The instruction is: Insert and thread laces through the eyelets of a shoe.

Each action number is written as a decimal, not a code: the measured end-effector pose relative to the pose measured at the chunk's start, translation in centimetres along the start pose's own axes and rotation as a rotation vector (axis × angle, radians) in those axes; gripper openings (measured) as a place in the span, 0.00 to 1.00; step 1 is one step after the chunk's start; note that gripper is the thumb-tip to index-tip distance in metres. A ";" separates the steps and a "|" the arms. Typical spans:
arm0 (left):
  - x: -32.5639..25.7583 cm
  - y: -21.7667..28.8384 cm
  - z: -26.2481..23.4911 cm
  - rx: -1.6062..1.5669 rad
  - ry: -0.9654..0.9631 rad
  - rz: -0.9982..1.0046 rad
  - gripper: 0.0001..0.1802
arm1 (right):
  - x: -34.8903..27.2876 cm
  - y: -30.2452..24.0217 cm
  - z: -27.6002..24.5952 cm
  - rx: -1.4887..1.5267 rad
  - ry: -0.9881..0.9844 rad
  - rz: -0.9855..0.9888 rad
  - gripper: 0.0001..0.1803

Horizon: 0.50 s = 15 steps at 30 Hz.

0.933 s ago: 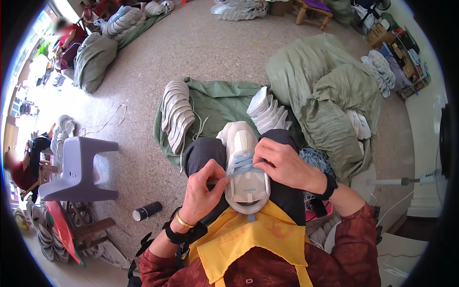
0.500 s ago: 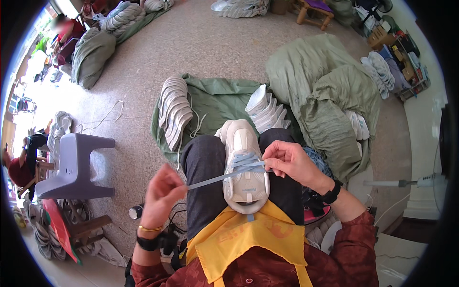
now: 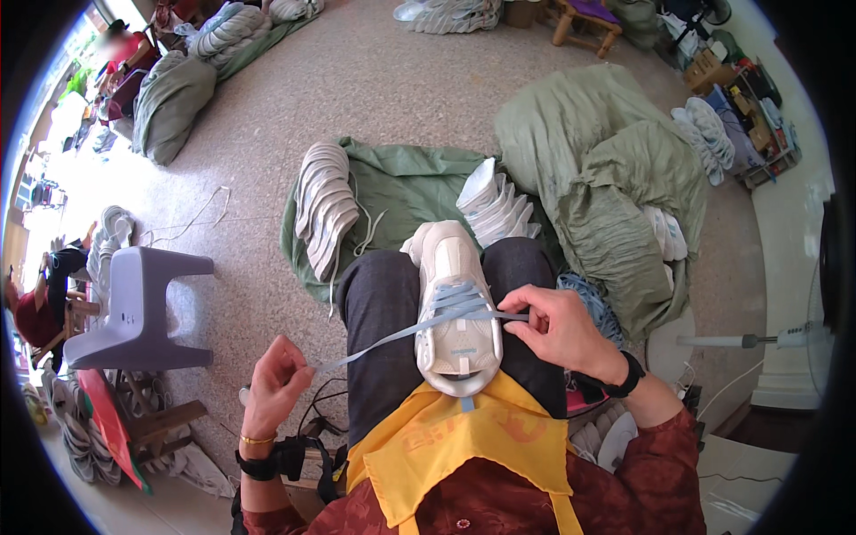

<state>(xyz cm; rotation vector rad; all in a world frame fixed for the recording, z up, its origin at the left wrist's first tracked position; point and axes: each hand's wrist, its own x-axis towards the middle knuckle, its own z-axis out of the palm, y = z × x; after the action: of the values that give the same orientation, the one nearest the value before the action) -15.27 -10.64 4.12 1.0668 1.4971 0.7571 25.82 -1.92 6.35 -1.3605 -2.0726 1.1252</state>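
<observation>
A white and beige sneaker rests on my lap between my thighs, its toe pointing away from me. Blue-grey shoelace is threaded across its upper eyelets. Out to the left, my left hand pinches one end of the lace, which slopes down from the shoe with a slight sag. Close by the shoe's right side, my right hand pinches the other end between thumb and fingers. A yellow apron covers my lap under the shoe's heel.
Stacked shoe uppers and more white shoes lie on a green cloth ahead. A big green sack slumps at right. A grey plastic stool stands left; a standing fan's pole is at right. Other people sit far left.
My left hand has moved left and down, drawing its lace end farther out. My right hand has shifted right and slightly down, pulling the other end out past the shoe's side.
</observation>
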 end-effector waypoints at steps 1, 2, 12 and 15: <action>0.1 0.5 0.1 -0.025 0.002 -0.005 0.09 | -0.4 -0.3 -0.2 -0.025 -0.008 0.007 0.13; 0.1 0.8 0.2 -0.049 0.005 -0.009 0.09 | -0.7 -0.1 0.0 -0.025 -0.005 0.007 0.13; -2.7 4.1 -1.2 -0.220 0.125 0.348 0.12 | -1.1 -0.8 -0.2 -0.100 0.176 -0.118 0.08; -3.5 5.7 -0.9 -0.144 0.125 0.414 0.14 | 0.2 -1.3 0.1 -0.097 0.132 -0.141 0.08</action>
<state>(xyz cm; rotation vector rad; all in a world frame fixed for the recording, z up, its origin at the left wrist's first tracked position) -14.92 -11.54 10.86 1.2534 1.3140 1.2209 24.95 -2.00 7.29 -1.2735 -2.1139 0.8637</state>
